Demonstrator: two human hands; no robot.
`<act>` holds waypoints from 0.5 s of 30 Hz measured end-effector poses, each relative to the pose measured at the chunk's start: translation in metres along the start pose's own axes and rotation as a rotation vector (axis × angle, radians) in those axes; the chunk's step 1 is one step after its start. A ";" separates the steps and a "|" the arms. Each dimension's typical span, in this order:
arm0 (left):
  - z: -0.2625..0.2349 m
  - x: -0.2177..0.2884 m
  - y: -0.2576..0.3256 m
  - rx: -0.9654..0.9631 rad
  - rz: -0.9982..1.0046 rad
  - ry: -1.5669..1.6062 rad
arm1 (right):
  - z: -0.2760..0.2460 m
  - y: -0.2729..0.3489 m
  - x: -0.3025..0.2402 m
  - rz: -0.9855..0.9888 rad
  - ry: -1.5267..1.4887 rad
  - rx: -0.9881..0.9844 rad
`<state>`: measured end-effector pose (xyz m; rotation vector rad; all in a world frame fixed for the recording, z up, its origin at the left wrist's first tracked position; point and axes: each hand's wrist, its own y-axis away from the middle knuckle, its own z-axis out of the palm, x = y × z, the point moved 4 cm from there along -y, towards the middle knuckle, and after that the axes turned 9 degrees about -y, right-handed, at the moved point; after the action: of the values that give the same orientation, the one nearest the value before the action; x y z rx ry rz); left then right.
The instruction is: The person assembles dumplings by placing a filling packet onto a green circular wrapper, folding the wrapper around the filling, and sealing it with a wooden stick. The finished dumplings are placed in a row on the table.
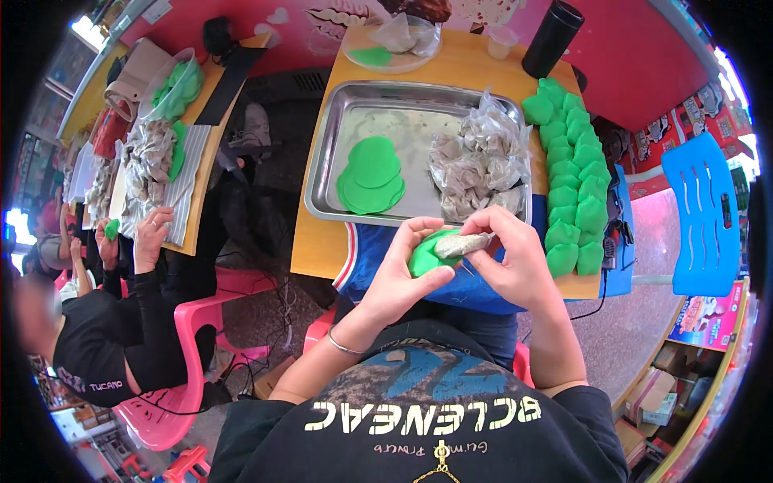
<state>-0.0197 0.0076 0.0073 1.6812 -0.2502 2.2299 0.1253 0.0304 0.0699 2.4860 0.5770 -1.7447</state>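
Observation:
My left hand [396,278] cups a thin, soft-looking green round piece [424,256], its fingers and thumb curled around the edge. Against that piece lies a speckled grey lump [461,245], pinched between the thumb and fingers of my right hand [517,256]. Whether the lump is wrapped in clear film I cannot tell. Both hands are just in front of a metal tray [419,105]. Flat green rounds [372,173] overlap on the left of the tray, and clear plastic bags with grey lumps [481,161] are heaped on its right.
Plump green pieces [576,177] stand in rows along the table's right edge. Behind the tray are a plastic bowl [392,60], a clear cup [502,42] and a black bottle [552,39]. A co-worker [121,322] sits left at another table; a blue chair [702,213] stands right.

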 end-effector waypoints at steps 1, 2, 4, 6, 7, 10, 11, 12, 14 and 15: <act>-0.002 0.002 -0.001 0.028 0.032 -0.044 | 0.001 0.000 0.000 0.021 0.007 0.001; -0.003 0.001 -0.001 0.062 0.068 -0.009 | 0.001 0.001 -0.001 0.041 0.013 0.003; -0.002 -0.002 0.000 0.131 0.140 0.061 | 0.002 0.002 0.002 0.098 0.000 0.005; -0.001 -0.003 0.001 0.159 0.178 0.057 | 0.003 0.003 0.007 0.169 -0.042 0.006; -0.001 -0.003 0.001 0.173 0.197 0.055 | 0.003 0.003 0.007 0.197 -0.065 0.008; -0.005 -0.005 -0.002 0.222 0.252 0.040 | 0.002 0.004 0.006 0.216 -0.116 0.015; -0.005 -0.004 -0.002 0.230 0.265 0.020 | 0.003 0.004 0.006 0.178 -0.119 0.018; -0.006 -0.003 -0.002 0.240 0.278 -0.001 | 0.003 0.004 0.006 0.140 -0.121 0.020; -0.010 -0.003 -0.002 0.250 0.316 -0.033 | 0.002 0.001 0.000 0.033 0.012 0.046; -0.013 -0.005 -0.003 0.252 0.342 -0.044 | 0.001 0.000 -0.004 -0.022 0.079 0.058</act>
<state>-0.0289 0.0140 -0.0014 1.9437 -0.2966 2.5637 0.1228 0.0290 0.0734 2.6077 0.5690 -1.7014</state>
